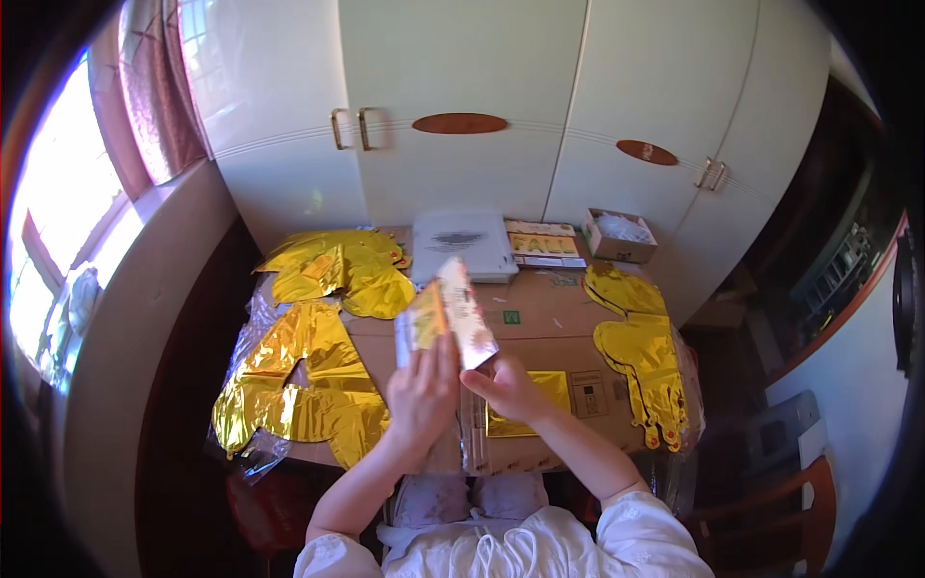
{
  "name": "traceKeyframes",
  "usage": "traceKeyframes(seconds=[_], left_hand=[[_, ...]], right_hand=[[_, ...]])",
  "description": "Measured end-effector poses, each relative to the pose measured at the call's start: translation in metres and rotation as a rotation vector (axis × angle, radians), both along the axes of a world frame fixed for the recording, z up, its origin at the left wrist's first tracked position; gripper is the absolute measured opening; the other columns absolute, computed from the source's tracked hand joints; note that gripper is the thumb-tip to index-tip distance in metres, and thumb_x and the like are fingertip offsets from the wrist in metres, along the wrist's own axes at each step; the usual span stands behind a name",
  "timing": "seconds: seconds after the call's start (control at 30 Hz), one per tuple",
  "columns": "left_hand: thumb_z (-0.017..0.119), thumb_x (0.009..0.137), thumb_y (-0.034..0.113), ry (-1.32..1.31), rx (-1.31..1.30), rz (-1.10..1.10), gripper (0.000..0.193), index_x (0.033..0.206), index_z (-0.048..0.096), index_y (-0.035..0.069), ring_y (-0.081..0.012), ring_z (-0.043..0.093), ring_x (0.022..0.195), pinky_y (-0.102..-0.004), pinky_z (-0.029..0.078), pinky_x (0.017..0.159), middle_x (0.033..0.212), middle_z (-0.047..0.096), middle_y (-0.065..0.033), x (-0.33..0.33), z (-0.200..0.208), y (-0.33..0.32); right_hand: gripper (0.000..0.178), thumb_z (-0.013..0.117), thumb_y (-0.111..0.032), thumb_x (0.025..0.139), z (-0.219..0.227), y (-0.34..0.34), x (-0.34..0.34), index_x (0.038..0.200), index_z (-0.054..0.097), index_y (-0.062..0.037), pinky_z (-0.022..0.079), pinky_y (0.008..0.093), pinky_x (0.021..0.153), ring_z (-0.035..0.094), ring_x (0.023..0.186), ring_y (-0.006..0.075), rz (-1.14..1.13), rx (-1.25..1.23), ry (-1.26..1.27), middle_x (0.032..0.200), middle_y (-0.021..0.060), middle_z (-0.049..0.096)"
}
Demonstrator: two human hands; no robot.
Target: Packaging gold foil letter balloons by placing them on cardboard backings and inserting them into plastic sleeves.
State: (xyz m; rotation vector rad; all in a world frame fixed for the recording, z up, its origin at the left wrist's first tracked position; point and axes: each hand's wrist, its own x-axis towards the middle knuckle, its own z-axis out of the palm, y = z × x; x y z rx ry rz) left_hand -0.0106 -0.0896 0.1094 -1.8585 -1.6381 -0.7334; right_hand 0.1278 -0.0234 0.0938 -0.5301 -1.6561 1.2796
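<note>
Above the middle of the cardboard-covered table I hold a folded printed card (466, 313), pale with a coloured pattern on its right panel and yellow on its left. My left hand (424, 393) presses its long fingers against the left panel; its thumb is hidden. At the lower right corner, my right hand (506, 387) grips the card with the thumb in front. A flat gold foil sheet (547, 390) lies beneath my right hand. To the left are flat gold foil balloons (306, 371), and another foil balloon (641, 361) lies at the right.
Along the back of the table stand a white flat box (464, 249), a printed card pack (544, 243) and a small open carton (619, 236) with clear plastic inside. Pale cupboards (462, 67) rise behind. A wooden chair (800, 515) is at the lower right.
</note>
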Motion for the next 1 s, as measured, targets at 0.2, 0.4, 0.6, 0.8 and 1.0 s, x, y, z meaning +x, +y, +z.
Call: traceKeyframes(seconds=[0.2, 0.4, 0.6, 0.8, 1.0], left_hand=[[0.082, 0.067, 0.036, -0.287, -0.18, -0.381, 0.087, 0.135, 0.044, -0.005, -0.0372, 0.047, 0.123, -0.0441, 0.043, 0.099, 0.137, 0.046, -0.0213, 0.028, -0.004, 0.013], [0.079, 0.075, 0.016, -0.921, -0.256, -0.173, 0.059, 0.125, 0.05, 0.002, -0.0285, 0.06, 0.101, -0.0369, 0.048, 0.086, 0.11, 0.061, -0.0199, -0.011, -0.025, 0.038], [0.063, 0.089, 0.004, -1.39, -0.32, -0.388, 0.022, 0.109, 0.054, 0.001, -0.0094, 0.059, 0.073, -0.0219, 0.046, 0.063, 0.084, 0.066, -0.0066, -0.041, -0.07, 0.055], [0.055, 0.094, 0.008, -1.922, -0.042, -0.362, 0.021, 0.115, 0.052, 0.005, -0.0119, 0.061, 0.08, -0.027, 0.051, 0.071, 0.099, 0.063, -0.0059, -0.11, -0.061, 0.028], [0.045, 0.102, 0.018, -2.46, -0.22, -0.907, 0.013, 0.104, 0.053, 0.008, -0.0078, 0.044, 0.052, -0.0223, 0.04, 0.049, 0.068, 0.047, 0.0026, -0.104, -0.075, 0.016]], right_hand=[[0.027, 0.061, -0.022, 0.095, -0.009, 0.018, 0.07, 0.113, 0.064, -0.0016, 0.047, 0.0282, 0.088, 0.061, 0.097, 0.0118, -0.232, -0.274, 0.158, 0.107, 0.0049, 0.068], [0.037, 0.075, -0.027, 0.084, -0.009, 0.039, 0.13, 0.107, 0.065, -0.0006, 0.051, 0.0292, 0.085, 0.065, 0.089, 0.0134, -0.212, -0.397, 0.207, 0.099, 0.0049, 0.069], [0.049, 0.071, -0.041, 0.086, -0.027, 0.085, 0.143, 0.114, 0.06, -0.0018, 0.043, 0.0338, 0.097, 0.06, 0.102, 0.0145, -0.297, -0.475, 0.261, 0.108, 0.0067, 0.066], [0.025, 0.055, -0.02, 0.095, -0.023, 0.227, 0.162, 0.116, 0.054, -0.0067, 0.054, 0.0352, 0.077, 0.064, 0.092, 0.0183, -0.626, -0.474, 0.486, 0.106, 0.0062, 0.062], [0.026, 0.046, -0.023, 0.097, -0.082, 0.353, 0.147, 0.12, 0.05, -0.0109, 0.053, 0.0334, 0.067, 0.061, 0.089, 0.0181, -0.762, -0.57, 0.434, 0.102, 0.0051, 0.059]])
